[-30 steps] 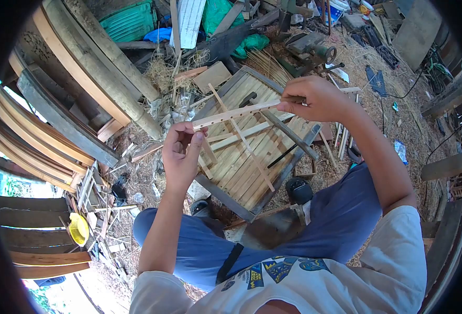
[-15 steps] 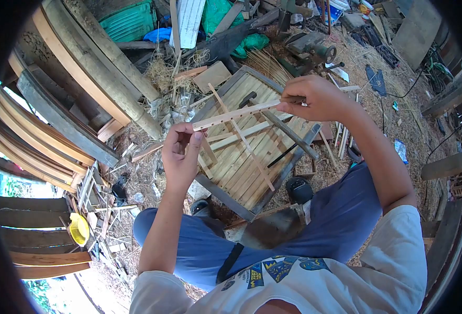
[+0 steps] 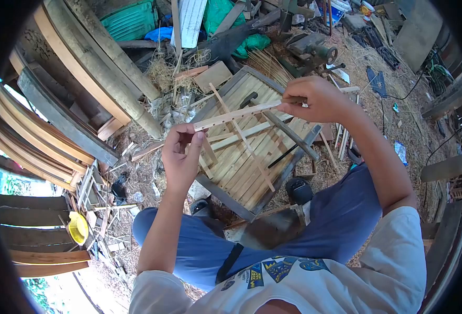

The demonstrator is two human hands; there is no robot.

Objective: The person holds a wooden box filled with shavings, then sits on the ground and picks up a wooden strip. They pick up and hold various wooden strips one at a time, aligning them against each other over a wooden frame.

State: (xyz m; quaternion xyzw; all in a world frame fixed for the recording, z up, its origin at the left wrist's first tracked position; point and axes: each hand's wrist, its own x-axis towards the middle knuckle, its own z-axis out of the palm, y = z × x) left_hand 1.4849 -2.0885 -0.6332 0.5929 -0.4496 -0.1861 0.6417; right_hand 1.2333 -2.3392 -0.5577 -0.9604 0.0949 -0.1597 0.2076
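A pale wooden strip with a row of small holes (image 3: 236,116) is held up between both hands, above a slatted wooden panel (image 3: 241,178) with a dark frame. My left hand (image 3: 182,152) pinches its left end between thumb and fingers. My right hand (image 3: 312,99) grips the other end, its fingers curled round and partly hiding it. Beneath the strip, a thin wooden stick (image 3: 252,152) lies across the panel. A hammer-like tool with a dark head (image 3: 248,99) and a long bar (image 3: 291,135) also rest on the panel.
Long curved timbers (image 3: 84,63) stand at the left. A yellow bowl (image 3: 78,228) is at the lower left. A metal vise (image 3: 314,51) sits beyond the panel. Green corrugated plastic (image 3: 131,22) is at the back. Wood shavings and scraps cover the ground (image 3: 398,125).
The strip and both hands have shifted very slightly. Both hands keep their hold on it.
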